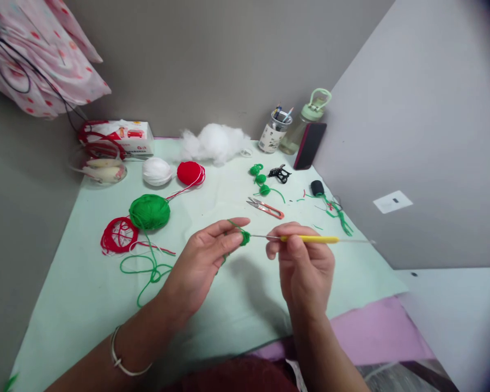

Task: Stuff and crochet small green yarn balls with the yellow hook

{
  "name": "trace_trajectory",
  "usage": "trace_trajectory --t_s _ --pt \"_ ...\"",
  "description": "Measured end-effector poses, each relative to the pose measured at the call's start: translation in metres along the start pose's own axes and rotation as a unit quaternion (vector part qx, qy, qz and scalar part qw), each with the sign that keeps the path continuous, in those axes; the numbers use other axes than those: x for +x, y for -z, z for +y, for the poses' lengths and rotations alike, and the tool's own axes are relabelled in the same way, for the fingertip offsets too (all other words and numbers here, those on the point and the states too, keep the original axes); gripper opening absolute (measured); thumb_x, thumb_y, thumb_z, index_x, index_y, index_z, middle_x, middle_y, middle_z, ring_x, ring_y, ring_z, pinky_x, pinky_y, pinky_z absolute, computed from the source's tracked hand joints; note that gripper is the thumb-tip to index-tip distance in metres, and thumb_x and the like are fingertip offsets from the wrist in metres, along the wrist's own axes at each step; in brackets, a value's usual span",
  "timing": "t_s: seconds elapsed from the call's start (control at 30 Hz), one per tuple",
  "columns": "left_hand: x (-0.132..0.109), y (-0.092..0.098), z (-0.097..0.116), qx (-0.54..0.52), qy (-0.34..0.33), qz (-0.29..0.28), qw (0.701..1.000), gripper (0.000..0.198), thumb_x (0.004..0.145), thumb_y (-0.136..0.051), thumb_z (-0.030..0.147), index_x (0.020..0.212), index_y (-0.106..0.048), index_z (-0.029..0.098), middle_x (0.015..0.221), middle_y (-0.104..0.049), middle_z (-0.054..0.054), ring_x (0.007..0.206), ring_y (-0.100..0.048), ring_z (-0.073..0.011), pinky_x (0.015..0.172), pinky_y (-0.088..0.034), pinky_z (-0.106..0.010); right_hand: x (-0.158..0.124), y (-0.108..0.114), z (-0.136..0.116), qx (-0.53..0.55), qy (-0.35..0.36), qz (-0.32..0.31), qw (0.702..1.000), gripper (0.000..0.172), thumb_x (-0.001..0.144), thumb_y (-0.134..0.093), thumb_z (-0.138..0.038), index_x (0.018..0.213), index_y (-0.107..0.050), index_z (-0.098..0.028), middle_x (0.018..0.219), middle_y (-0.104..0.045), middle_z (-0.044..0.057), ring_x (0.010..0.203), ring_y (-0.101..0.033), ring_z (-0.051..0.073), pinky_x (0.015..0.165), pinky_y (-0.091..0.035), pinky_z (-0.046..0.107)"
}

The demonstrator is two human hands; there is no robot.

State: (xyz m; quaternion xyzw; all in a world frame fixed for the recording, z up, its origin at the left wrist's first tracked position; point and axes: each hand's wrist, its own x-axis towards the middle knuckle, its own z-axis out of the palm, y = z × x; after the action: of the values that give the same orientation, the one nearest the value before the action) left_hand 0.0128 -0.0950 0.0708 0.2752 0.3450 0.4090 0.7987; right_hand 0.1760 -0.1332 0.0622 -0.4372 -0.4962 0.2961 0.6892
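Observation:
Between its thumb and fingers, my left hand (206, 253) pinches a small green crochet piece (245, 238), with green yarn running over the forefinger. My right hand (306, 267) grips the yellow handle of a crochet hook (314, 239). The hook's thin metal shaft reaches left to the green piece; its very tip is hidden there. Loose green yarn (153, 272) trails on the table from a green yarn ball (149, 212), left of my left hand. Beyond my hands lie orange-handled thread snips (267, 208) and several small green crocheted pieces (264, 189).
Red yarn (120, 235), a white yarn ball (157, 171) and a red yarn ball (190, 173) sit left. White stuffing (216, 142), a pen cup (273, 133), a bottle (306, 122) and a phone (310, 146) line the back. A black claw clip (280, 173) and yarn scraps (343, 220) lie right.

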Motion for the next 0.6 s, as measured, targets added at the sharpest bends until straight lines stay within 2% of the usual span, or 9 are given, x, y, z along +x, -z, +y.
trace_trajectory --t_s 0.1,0.17,0.37,0.6 --pt "-0.0026 -0.0002 -0.0006 0.088 -0.041 -0.016 0.995 0.024 0.085 -0.087 0.028 0.109 -0.085 0.026 0.09 -0.076 -0.001 0.093 -0.066 -0.0166 0.092 -0.049 -0.029 -0.0012 -0.0049 0.0029 0.021 -0.012 -0.037 0.999 0.013 0.101 -0.069 -0.028 0.1 -0.083 -0.027 0.092 -0.078 0.005 0.074 -0.07 0.017 0.062 -0.059 0.032" --pt "-0.0041 -0.0004 -0.0016 0.101 -0.052 -0.022 0.993 0.026 0.084 -0.087 0.027 0.11 -0.085 0.027 0.091 -0.076 -0.001 0.095 -0.066 -0.0173 0.094 -0.049 -0.03 -0.0033 -0.0061 0.0051 0.004 -0.007 -0.04 0.999 0.014 0.101 -0.07 -0.027 0.103 -0.083 -0.028 0.096 -0.08 0.006 0.08 -0.07 0.019 0.065 -0.059 0.033" --pt "-0.0047 -0.0012 -0.0018 0.055 -0.05 -0.01 0.997 0.035 0.083 -0.089 0.027 0.117 -0.081 0.028 0.092 -0.072 0.0 0.095 -0.066 -0.0175 0.094 -0.05 -0.032 -0.0035 -0.001 0.0059 0.012 -0.035 -0.047 0.998 0.014 0.101 -0.069 -0.029 0.104 -0.083 -0.027 0.091 -0.078 0.005 0.073 -0.068 0.017 0.063 -0.058 0.033" --pt "-0.0057 -0.0019 0.0026 0.087 -0.044 0.004 0.995 0.032 0.084 -0.085 0.027 0.115 -0.083 0.027 0.089 -0.065 0.0 0.087 -0.059 -0.0159 0.084 -0.047 -0.029 0.0 -0.0017 0.0027 0.068 -0.066 -0.052 0.994 0.02 0.106 -0.061 -0.034 0.099 -0.076 -0.022 0.093 -0.082 0.006 0.065 -0.072 0.015 0.061 -0.063 0.031"
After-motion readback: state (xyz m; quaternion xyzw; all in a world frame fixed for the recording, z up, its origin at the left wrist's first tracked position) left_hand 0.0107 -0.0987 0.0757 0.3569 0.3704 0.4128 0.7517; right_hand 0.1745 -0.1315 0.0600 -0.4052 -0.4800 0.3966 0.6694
